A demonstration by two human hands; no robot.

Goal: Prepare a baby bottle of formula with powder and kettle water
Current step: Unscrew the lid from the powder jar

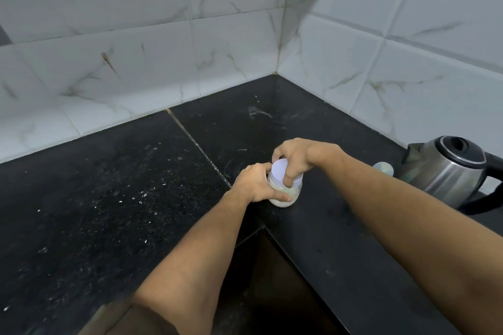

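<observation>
- Left hand (254, 183): fingers and thumb curled round the body of a small clear jar (284, 201), gripping it from the left side.
- Right hand (295, 156): comes down from above, fingertips pinching the rim of the jar's white lid (279, 172); thumb on the near edge, other fingers on the far edge.
- Jar: upright on the black surface (136, 198), near the inner corner of its front edge; pale powder shows through the lower wall. Lid sits on top; cannot tell whether it is tight or loose.
- Right of the jar, apart from it: a pale green rounded object (383, 168), partly hidden behind the right forearm; cannot tell what it is.
- Just beyond that: a steel kettle (449, 171) with black lid and handle, standing upright on the surface.
- White flecks scattered over the left part of the surface.
- Behind: white marbled wall tiles (136, 49) meeting in a corner.
</observation>
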